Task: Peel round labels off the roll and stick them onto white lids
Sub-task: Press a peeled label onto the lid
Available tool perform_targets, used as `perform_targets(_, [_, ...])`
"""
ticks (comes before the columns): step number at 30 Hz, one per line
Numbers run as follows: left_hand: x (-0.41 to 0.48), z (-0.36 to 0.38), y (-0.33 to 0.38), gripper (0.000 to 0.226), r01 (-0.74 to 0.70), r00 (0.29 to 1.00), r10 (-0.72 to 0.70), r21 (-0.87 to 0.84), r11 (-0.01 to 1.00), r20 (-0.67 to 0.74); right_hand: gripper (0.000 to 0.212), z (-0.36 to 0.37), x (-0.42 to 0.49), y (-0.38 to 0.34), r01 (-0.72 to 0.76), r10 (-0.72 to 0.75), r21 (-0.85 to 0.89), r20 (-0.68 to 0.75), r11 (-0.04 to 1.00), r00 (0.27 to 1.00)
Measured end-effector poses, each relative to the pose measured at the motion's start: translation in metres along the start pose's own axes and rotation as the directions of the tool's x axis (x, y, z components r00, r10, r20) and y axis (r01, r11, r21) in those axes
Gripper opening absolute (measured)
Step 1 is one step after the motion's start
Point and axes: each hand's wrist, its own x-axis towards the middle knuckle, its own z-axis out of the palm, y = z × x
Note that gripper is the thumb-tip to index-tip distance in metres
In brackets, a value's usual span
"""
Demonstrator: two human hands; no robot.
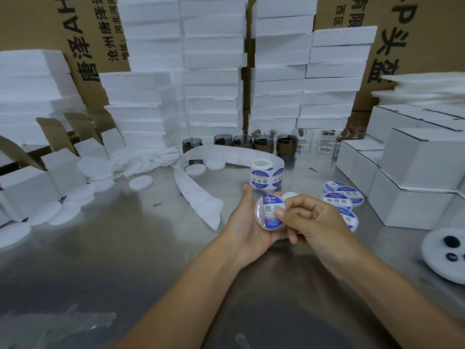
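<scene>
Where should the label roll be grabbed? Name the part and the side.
Probably grip the label roll round its printed outer wall, from above on the near side. It stands on end, core opening up, leaving the curved wall exposed; the spent liner trails off behind and left.

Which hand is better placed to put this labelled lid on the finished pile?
Probably the right hand: its thumb rests on the lid, and the finished pile lies just beside it. The left hand, which holds the lid, is farther.
</scene>
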Motion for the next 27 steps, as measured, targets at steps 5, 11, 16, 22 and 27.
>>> perform_targets(5, [0.0007,-0.0017,0.0004,0.070,0.010,1.000,-0.010,-0.014,1.000,-0.005,0.014,-0.0009,0.0020,0.0007,-0.012,0.013,0.005,-0.091,1.000,0.996])
perform_targets(11, [0.0016,-0.0032,-0.0007,0.066,0.006,0.999,-0.006,-0.007,1.000,-0.037,0.012,-0.0014,0.0031,0.0015,-0.036,0.028,-0.048,-0.151,0.998,0.988])
perform_targets(16, [0.0019,-0.0026,-0.0014,0.073,0.012,1.000,-0.012,-0.048,0.999,-0.010,0.011,-0.0004,0.0034,0.0029,-0.034,0.019,-0.088,-0.166,0.996,0.986])
perform_targets(22, [0.0009,-0.0017,-0.0009,0.068,0.023,1.000,-0.023,-0.005,1.000,-0.017,0.011,-0.0005,0.0035,0.0032,-0.055,0.034,-0.109,-0.181,0.992,0.983])
perform_targets(27, [-0.0024,0.0028,0.0005,0.070,0.036,0.996,-0.029,0.075,0.997,-0.088,0.010,-0.0007,0.0031,0.0027,-0.084,0.061,-0.110,-0.192,0.990,0.979])
